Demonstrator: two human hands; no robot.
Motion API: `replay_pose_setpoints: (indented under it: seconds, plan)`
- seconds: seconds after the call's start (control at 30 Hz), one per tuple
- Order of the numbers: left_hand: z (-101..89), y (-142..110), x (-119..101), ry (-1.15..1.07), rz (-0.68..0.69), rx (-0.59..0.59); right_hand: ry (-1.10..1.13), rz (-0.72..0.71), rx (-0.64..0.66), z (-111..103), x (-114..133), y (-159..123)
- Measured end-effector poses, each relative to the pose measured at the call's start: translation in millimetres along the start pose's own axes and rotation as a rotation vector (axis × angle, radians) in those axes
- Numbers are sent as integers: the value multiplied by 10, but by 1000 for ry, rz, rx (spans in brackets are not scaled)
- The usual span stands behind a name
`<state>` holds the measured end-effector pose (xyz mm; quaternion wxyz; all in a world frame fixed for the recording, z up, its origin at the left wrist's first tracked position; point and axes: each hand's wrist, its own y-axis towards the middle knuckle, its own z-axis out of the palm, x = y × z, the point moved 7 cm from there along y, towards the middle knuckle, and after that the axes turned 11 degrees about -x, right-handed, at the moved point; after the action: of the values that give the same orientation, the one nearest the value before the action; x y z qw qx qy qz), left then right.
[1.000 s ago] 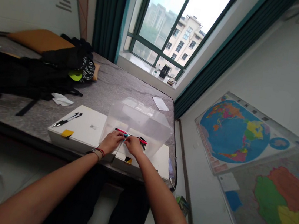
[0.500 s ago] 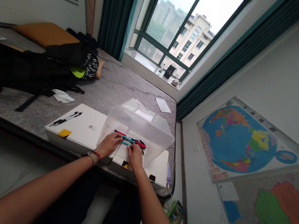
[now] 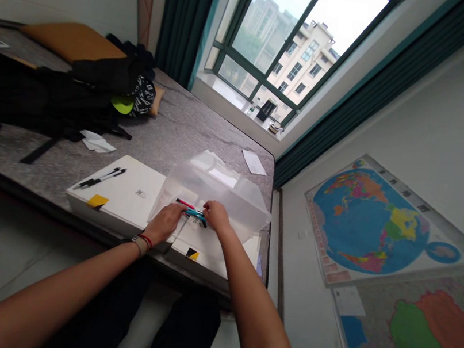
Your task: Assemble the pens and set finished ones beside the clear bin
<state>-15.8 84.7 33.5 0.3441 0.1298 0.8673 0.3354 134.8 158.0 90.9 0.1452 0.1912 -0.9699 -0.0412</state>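
Note:
Several pens (image 3: 195, 213), teal, red and dark, lie bunched at the mouth of a translucent plastic bin (image 3: 232, 197) tipped on its side. My left hand (image 3: 165, 223), with a red cord and a band at the wrist, closes its fingertips on the left ends of the teal pens. At the other end of the bunch is my right hand (image 3: 217, 217), its fingers curled together; what they pinch is hidden. Both hands are over white boxes (image 3: 134, 212). On the left box lie two black-and-white pens (image 3: 100, 179), apart from my hands.
The boxes and bin stand at the near edge of a grey marbled mattress (image 3: 179, 119). Black bags (image 3: 43, 93), an orange cushion (image 3: 69, 39) and a crumpled tissue (image 3: 96, 142) lie to the left. A white paper (image 3: 253, 162) lies behind the bin. The wall with maps is at right.
My right hand has shifted up and slightly right over the pens' right ends, covering the red and black ones there. My left hand stays near their left ends. The view has tilted slightly.

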Motion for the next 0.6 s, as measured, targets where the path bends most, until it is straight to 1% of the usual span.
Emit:
replay_pose_setpoints:
  seconds: [0.1, 0.2, 0.33, 0.47, 0.6]
  plan:
    - [-13, -9, 28, -39, -42, -29, -24, -138, 140, 120, 89, 76]
    - [-15, -28, 58, -42, -84, -46, -90, -184, 223, 217, 66, 64]
    - [-15, -55, 82, 10, -113, -46, -203, -131, 194, 199, -56, 14]
    - [-32, -47, 47, 36, -101, -7, -266, -88, 105, 54, -110, -37]
    - [-45, -20, -5, 48, -79, 51, -276, -100, 59, -79, -81, -63]
